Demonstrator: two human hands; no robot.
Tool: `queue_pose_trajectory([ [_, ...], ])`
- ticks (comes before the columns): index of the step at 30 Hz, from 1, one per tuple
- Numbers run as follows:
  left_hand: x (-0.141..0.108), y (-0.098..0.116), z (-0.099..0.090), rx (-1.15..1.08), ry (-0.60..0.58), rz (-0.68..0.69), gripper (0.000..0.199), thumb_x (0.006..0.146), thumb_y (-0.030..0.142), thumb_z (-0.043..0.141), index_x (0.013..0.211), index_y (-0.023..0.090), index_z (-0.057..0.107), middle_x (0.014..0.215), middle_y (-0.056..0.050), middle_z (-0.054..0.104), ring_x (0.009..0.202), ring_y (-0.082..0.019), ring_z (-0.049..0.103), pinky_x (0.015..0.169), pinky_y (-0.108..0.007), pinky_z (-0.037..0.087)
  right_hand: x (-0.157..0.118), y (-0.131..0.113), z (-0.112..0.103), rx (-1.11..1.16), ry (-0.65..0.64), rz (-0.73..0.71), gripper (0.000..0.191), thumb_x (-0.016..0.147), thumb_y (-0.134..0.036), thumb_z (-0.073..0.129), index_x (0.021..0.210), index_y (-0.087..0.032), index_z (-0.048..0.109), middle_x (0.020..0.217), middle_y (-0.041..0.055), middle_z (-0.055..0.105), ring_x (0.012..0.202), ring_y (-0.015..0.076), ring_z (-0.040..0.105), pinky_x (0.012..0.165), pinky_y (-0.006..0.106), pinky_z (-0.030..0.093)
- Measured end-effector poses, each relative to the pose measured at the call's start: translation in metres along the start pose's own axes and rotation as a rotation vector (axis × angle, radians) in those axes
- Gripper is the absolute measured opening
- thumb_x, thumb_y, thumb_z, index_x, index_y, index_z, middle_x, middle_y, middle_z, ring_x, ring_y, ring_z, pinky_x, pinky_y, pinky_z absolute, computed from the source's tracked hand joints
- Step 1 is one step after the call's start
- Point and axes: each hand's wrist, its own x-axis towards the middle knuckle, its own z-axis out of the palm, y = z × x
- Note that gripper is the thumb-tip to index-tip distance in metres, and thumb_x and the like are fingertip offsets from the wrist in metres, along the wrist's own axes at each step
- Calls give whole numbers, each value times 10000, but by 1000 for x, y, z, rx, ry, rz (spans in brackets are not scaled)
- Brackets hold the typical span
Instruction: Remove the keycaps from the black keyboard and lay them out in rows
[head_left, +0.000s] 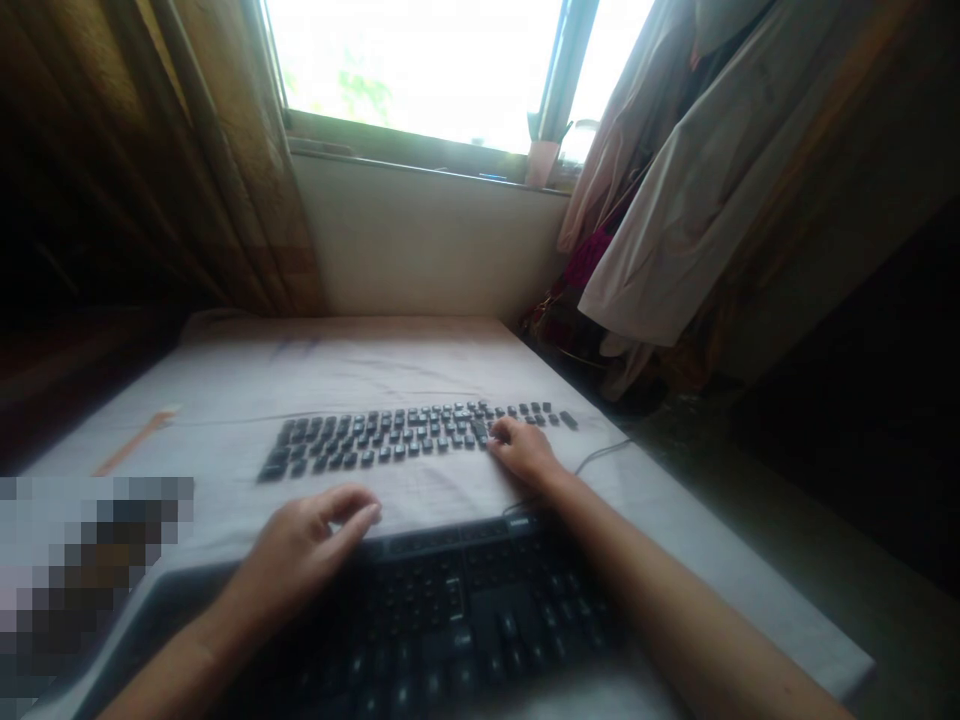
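Observation:
A black keyboard [420, 620] lies nearest me, with part of its key field bare of keycaps and other keys still on it. Beyond it, loose black keycaps [390, 437] are laid in rows on the white-covered table [420, 365]. My right hand [521, 450] reaches over the keyboard to the right part of these rows, its fingertips pinched at a keycap. Just above the keyboard's far edge is my left hand [319, 525]. Its thumb and index fingertips come together in a loop; anything small between them does not show.
A cable [600, 452] runs toward the table's right edge. An orange strip-like object [135, 442] lies at the left. Behind the table are a window, a curtain [225, 160], and a pot [541, 162] on the sill. Clothes [675, 200] hang at the right.

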Motion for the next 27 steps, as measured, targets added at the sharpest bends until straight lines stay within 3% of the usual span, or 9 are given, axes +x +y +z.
queue_pose_trajectory([
  [6,0,2,-3,11,4,5,320,911,494,493,865,254,700,793,20,740,734,-196,688,720,-290,519,2,2,-13,206,26,7,33,766,-227,689,740,-207,698,808,47,751,824,216,678,760,291,481],
  [10,1,-1,-8,36,34,2,334,900,513,503,875,259,719,835,11,759,778,-209,706,712,-278,523,-5,12,-36,458,70,45,365,858,-513,547,757,-178,652,746,72,726,602,175,633,558,270,466],
  [13,2,-6,-11,63,66,-10,357,883,550,511,894,267,728,858,9,769,787,-215,710,696,-265,523,-22,21,-51,649,134,84,631,879,-716,305,782,-175,615,793,105,721,590,167,636,512,265,469],
  [16,3,-12,-11,106,64,-33,374,878,575,506,912,280,734,880,16,774,800,-217,713,691,-250,518,-46,29,-58,771,184,120,710,850,-785,225,708,-192,589,726,95,687,624,175,639,551,273,497],
  [19,5,-17,-7,150,25,-42,409,878,596,487,956,288,744,939,11,782,836,-232,719,736,-260,529,-69,34,-61,810,195,162,700,830,-802,298,624,-199,588,554,34,569,490,139,524,449,251,404],
  [23,7,-22,1,197,-91,-56,514,861,641,456,1056,267,748,1057,-40,777,933,-283,722,818,-335,558,-89,36,-67,827,2,104,698,803,-819,387,604,-185,600,443,-48,393,388,84,344,379,218,252],
  [27,3,-15,5,222,-200,11,571,814,654,503,1175,268,717,1205,-61,729,1109,-331,668,977,-432,516,-98,40,-72,833,-290,50,559,732,-725,632,699,-168,600,499,-53,508,425,80,460,411,200,355],
])
